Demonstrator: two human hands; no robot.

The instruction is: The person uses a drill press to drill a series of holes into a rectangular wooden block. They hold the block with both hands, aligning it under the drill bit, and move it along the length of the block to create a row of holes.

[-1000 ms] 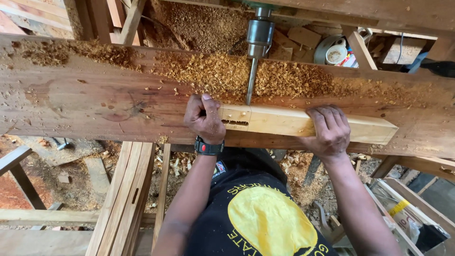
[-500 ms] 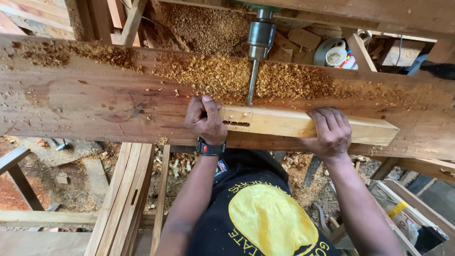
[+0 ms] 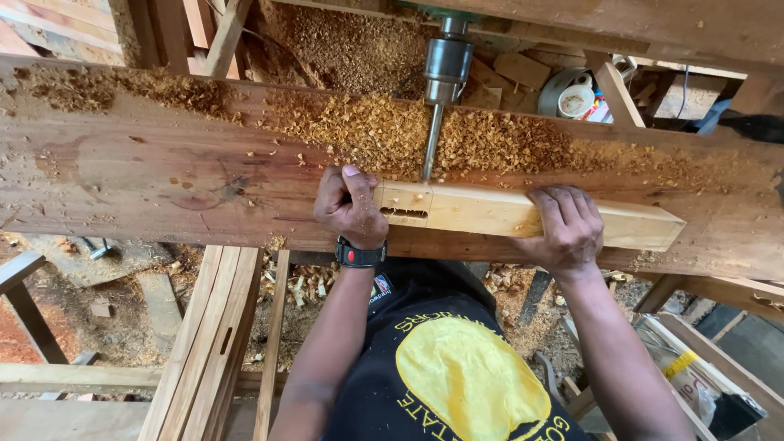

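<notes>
Pressing a pale wood bar (image 3: 523, 214) flat on the tabletop (image 3: 163, 180) at frame centre: left hand (image 3: 349, 206) grasps its slotted end, right hand (image 3: 567, 229) clamps mid-length, steadying it under the drill bit (image 3: 430, 147) amid shavings (image 3: 359, 126).

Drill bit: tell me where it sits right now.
In the head view, the drill bit hangs centre-top, its tip meeting the pale wood block near the slot, between the left hand and right hand.

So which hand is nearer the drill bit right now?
Left. The left hand grips the pale wood block at its end, just left of where the drill bit meets it. The right hand presses the block farther along, to the bit's right.
</notes>
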